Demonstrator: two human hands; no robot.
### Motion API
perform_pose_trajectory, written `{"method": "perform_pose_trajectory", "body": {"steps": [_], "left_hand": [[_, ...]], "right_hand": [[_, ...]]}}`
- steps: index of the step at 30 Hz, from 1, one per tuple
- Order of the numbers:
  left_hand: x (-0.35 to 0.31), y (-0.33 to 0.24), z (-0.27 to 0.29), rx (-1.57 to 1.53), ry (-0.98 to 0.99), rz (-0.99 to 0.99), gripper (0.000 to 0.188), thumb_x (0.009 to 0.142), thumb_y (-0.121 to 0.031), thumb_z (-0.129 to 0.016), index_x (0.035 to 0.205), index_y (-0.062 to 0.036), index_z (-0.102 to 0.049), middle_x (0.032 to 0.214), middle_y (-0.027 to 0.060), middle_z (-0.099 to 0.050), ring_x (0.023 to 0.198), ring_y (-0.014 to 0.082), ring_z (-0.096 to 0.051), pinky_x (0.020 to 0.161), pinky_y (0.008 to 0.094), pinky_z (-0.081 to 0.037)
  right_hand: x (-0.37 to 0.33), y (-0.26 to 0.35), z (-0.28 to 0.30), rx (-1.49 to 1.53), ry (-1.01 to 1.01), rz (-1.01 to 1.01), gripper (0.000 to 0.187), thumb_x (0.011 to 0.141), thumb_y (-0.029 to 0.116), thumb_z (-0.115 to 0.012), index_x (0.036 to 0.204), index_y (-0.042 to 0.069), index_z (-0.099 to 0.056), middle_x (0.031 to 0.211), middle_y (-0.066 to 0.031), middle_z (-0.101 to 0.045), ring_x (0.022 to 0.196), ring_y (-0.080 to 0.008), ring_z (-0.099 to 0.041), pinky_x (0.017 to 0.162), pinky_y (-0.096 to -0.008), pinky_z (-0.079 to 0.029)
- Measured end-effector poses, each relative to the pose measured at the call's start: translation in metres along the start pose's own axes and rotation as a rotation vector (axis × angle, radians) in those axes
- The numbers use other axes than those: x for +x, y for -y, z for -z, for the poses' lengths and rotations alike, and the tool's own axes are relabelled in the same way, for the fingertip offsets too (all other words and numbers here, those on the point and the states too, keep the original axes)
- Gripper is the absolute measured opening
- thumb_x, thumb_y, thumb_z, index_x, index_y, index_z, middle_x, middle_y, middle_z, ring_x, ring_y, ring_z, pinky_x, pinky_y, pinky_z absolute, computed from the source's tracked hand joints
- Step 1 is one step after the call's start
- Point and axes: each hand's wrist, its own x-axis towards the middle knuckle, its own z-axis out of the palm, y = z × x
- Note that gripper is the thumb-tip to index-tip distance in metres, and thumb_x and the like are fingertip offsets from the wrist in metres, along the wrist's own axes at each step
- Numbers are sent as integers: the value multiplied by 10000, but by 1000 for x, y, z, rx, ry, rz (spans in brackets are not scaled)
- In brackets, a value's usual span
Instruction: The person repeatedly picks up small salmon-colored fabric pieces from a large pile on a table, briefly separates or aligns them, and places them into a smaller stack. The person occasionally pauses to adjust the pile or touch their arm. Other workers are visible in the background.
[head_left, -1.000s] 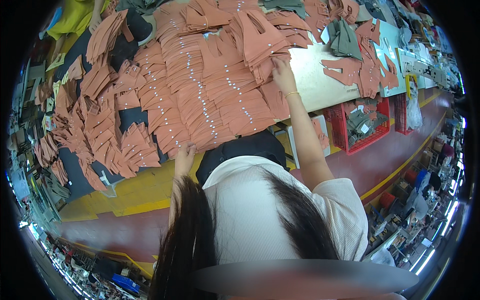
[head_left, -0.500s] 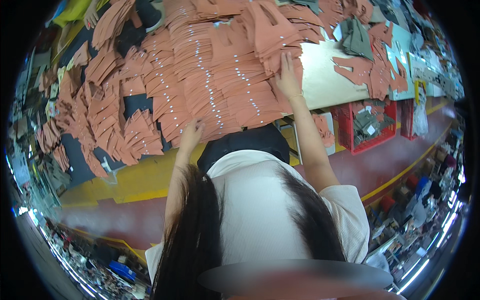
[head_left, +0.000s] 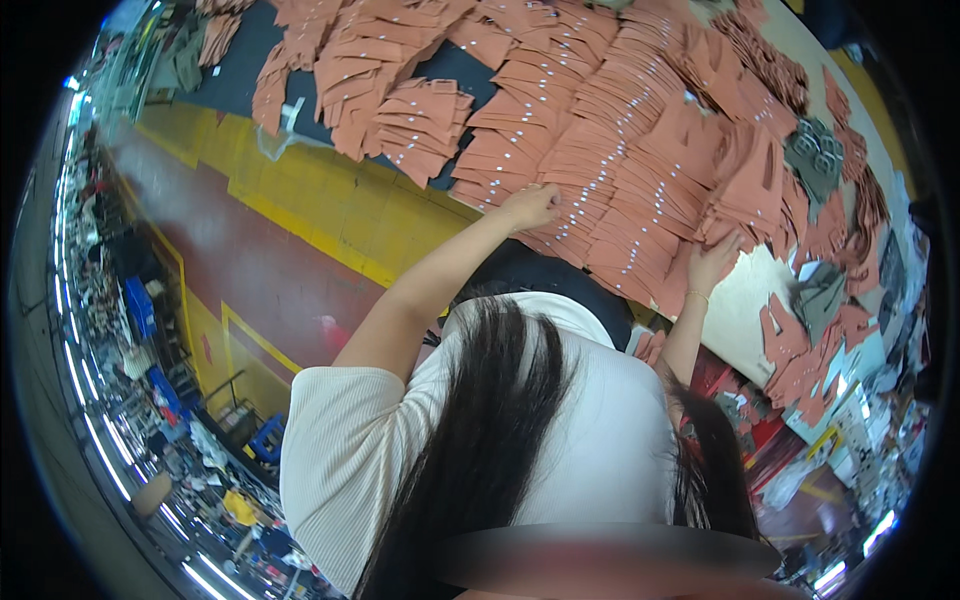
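Observation:
Rows of overlapping salmon-coloured cut fabric pieces with small white stickers cover the table. My left hand is over the near edge of these rows, its fingers curled together. Anything between its fingertips is too small to make out. Farther right, my right hand, with a thin bracelet at the wrist, rests against the near end of a stack of larger salmon pieces. Its fingers are stretched out along the fabric, and nothing shows in its grip.
A pale board lies right of my right hand. Grey-green pieces and loose salmon pieces sit beyond it. A red crate stands below the table edge. Bundles of salmon pieces lie on the dark left part of the table.
The whole view has swung leftward, so the table appears tilted and farther right. My left hand is still by the near edge with fingers curled. My right hand stays at the larger stack.

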Motion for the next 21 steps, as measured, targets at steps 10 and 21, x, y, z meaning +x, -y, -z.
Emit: {"method": "perform_pose_trajectory", "body": {"steps": [10,21], "left_hand": [[-8,-9,4,-1,12,29,346,820,-277,-623,1094,-90,-525,1142,177,-565,1119,350,-515,950,422,-412],[-9,-10,2,80,-15,-7,391,807,-279,-649,1100,-62,-507,1086,201,-574,1077,369,-532,918,442,-421]], "right_hand": [[0,17,-2,-144,20,-49,854,780,159,-620,1425,-94,-120,1478,-328,-119,1396,-428,-132,1135,-432,-227],[-3,6,-20,-240,-117,-15,839,848,364,-564,1436,-76,-159,1495,-288,-163,1405,-405,-144,1138,-485,-170]]}}
